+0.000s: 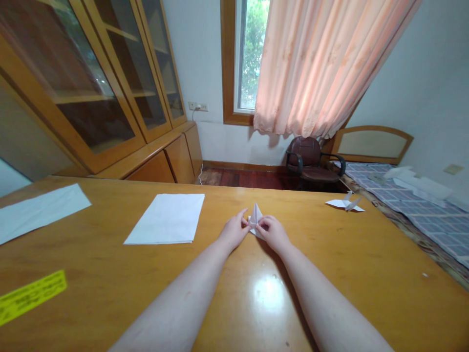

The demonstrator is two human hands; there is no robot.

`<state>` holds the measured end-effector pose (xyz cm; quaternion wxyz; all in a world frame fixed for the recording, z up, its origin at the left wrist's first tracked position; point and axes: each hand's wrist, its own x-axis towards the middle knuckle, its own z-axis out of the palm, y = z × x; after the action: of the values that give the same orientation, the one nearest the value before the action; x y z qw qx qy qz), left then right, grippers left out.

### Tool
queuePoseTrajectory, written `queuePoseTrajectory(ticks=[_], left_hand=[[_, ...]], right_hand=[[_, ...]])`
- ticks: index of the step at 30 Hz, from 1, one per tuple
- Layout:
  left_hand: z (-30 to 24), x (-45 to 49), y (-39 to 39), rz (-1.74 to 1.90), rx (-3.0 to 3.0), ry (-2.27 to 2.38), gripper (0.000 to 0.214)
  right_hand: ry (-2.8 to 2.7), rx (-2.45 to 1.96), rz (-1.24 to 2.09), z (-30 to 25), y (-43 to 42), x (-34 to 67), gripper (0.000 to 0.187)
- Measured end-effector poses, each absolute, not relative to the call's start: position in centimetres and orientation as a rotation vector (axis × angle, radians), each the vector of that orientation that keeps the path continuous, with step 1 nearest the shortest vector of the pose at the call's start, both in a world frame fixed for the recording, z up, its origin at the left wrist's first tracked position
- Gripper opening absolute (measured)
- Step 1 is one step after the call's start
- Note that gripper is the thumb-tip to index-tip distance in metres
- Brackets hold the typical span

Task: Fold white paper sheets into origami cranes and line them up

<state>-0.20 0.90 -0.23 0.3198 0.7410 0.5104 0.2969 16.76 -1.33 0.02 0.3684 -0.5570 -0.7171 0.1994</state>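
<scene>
Pinching a pointed piece of folded white paper from both sides, the left hand and right hand meet near the middle of the desk, with the forearms reaching in from the near edge. Each grip is narrow and closed on the paper, with the fingertips pressed against its flanks, though the exact fingers are hard to tell. The point stands up toward the far side, and pressure from both sides probably keeps the layers from springing apart. Whether the lower edge touches the desk or sits just above it, I cannot tell.

To the left lies a stack of white sheets, flat and well clear of the hands, perhaps so that it stays within reach without getting in the way. Further left are a long white sheet and, nearer, a yellow printed strip. Toward the far right edge rests a folded paper figure, and beyond the desk stands a bed with papers on it.
</scene>
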Motion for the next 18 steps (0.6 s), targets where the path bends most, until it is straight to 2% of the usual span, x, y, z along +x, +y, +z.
queuePoseTrajectory(ticks=[5, 18], left_hand=[[-0.5, -0.56, 1.4, 0.823, 1.921, 1.435, 0.057], [-0.38, -1.02, 1.54, 0.783, 1.987, 1.558, 0.046]], right_hand=[[-1.886, -1.457, 0.495, -0.14, -1.24, 16.96, 0.004], [-2.016, -1.581, 0.442, -0.19, -1.16, 17.22, 0.005]])
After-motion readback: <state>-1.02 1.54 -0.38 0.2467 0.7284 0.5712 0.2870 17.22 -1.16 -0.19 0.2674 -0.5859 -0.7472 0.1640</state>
